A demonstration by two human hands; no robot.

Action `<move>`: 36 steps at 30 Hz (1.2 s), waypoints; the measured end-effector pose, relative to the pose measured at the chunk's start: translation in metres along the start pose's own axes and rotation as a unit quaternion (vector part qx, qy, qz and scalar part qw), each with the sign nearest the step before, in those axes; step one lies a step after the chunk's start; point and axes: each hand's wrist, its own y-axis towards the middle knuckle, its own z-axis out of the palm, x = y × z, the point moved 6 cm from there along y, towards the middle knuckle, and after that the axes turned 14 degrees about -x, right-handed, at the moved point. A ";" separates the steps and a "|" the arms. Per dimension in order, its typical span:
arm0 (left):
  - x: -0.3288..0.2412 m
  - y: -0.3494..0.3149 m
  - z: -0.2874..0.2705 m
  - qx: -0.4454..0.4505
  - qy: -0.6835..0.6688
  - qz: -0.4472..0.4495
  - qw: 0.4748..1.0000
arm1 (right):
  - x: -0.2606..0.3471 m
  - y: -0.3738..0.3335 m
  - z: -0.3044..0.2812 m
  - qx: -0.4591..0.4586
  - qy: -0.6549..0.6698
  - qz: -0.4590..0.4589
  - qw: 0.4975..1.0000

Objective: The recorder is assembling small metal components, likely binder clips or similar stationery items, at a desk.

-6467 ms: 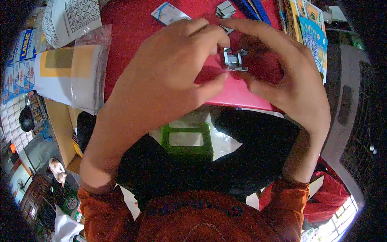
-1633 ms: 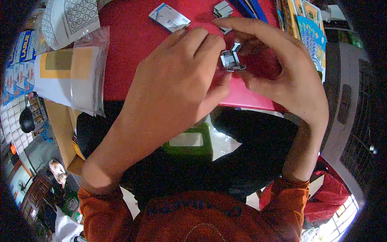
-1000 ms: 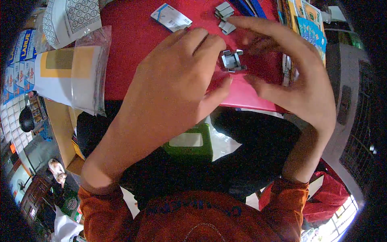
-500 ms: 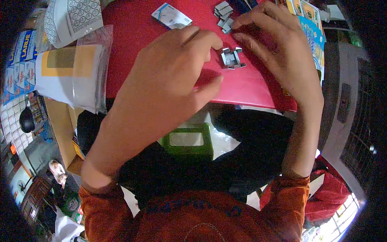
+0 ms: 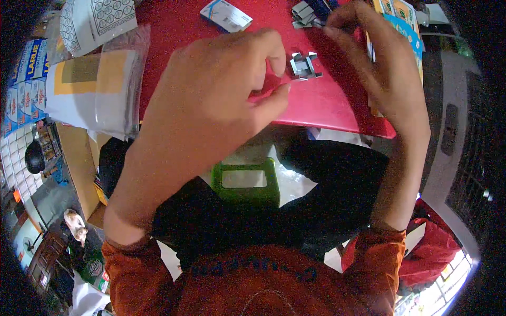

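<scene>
My left hand [image 5: 211, 105] holds a small silver metal clip piece [image 5: 303, 66] between thumb and fingertips above the red tabletop [image 5: 321, 100]. My right hand [image 5: 379, 68] reaches to the table's far edge, its fingertips pinched at a pile of similar silver metal pieces [image 5: 305, 13]. Whether the fingers have one gripped is hard to tell.
A small white and blue packet [image 5: 226, 15] lies on the red table. Clear plastic bags with yellow and white cards [image 5: 89, 89] sit at the left. A green box with a window [image 5: 245, 181] rests on my lap. Colourful packs [image 5: 400, 16] lie at the far right.
My right hand has let go of the silver piece and moved up and away to the pile of metal pieces. My left hand keeps the piece.
</scene>
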 end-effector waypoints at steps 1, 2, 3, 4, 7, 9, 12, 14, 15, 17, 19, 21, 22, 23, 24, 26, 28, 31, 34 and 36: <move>0.000 -0.001 -0.001 0.005 0.002 -0.003 1.000 | -0.007 -0.001 0.002 0.040 0.075 0.106 0.991; 0.000 0.001 0.000 0.010 -0.002 -0.002 1.000 | -0.003 -0.004 -0.004 0.037 0.068 0.107 0.991; -0.001 0.002 0.002 0.008 -0.008 0.003 1.000 | 0.004 -0.007 -0.007 0.052 0.016 0.080 0.995; -0.002 0.004 0.004 0.008 -0.018 0.012 1.000 | 0.009 -0.011 -0.011 0.067 -0.038 0.054 0.996; -0.001 0.003 -0.011 0.001 -0.011 0.019 1.000 | -0.020 -0.006 0.006 0.027 0.089 0.025 0.995; -0.004 0.003 -0.012 -0.001 -0.009 0.028 1.000 | -0.029 -0.015 0.008 -0.026 0.061 -0.025 0.998; -0.002 0.000 -0.010 0.012 -0.013 0.009 1.000 | -0.015 -0.017 -0.001 -0.064 0.002 -0.102 0.993; -0.004 -0.003 -0.009 0.023 -0.045 -0.013 0.999 | -0.032 -0.021 0.010 -0.054 0.027 -0.068 0.996; -0.008 -0.004 -0.011 0.019 -0.041 -0.009 0.999 | -0.034 -0.023 0.011 -0.075 -0.030 -0.062 0.995; -0.019 -0.003 -0.017 -0.029 -0.011 0.001 0.999 | -0.030 -0.029 0.004 -0.083 -0.043 -0.030 0.995; -0.026 -0.003 -0.019 -0.049 -0.004 0.002 0.999 | -0.032 -0.036 0.003 -0.089 -0.054 0.003 0.995; -0.027 -0.004 -0.018 -0.065 -0.002 0.005 0.998 | -0.036 -0.046 -0.003 -0.186 0.039 0.001 0.982; -0.025 -0.008 -0.016 -0.075 -0.014 -0.003 0.997 | -0.041 -0.051 -0.003 -0.188 0.038 0.001 0.981; -0.020 -0.013 -0.016 -0.085 -0.024 -0.013 0.996 | -0.034 -0.057 -0.002 -0.187 0.045 0.011 0.981; -0.016 -0.017 -0.012 -0.084 -0.024 -0.014 0.996 | -0.032 -0.064 -0.003 -0.185 0.050 0.023 0.981; -0.010 -0.024 -0.008 -0.094 -0.022 -0.009 0.995 | -0.027 -0.067 -0.011 -0.187 0.047 -0.010 0.981; -0.005 -0.029 0.000 -0.093 -0.032 -0.013 0.995 | -0.022 -0.070 -0.018 -0.186 0.045 -0.039 0.981; -0.002 -0.031 0.010 -0.087 -0.040 -0.022 0.995 | -0.030 -0.074 -0.015 -0.152 0.009 0.001 0.988; 0.000 -0.032 0.011 -0.093 -0.027 -0.031 0.995 | -0.021 -0.073 -0.008 -0.111 0.032 0.012 0.993; -0.002 -0.030 0.012 -0.103 -0.028 -0.030 0.994 | -0.022 -0.074 -0.006 -0.103 0.057 0.029 0.993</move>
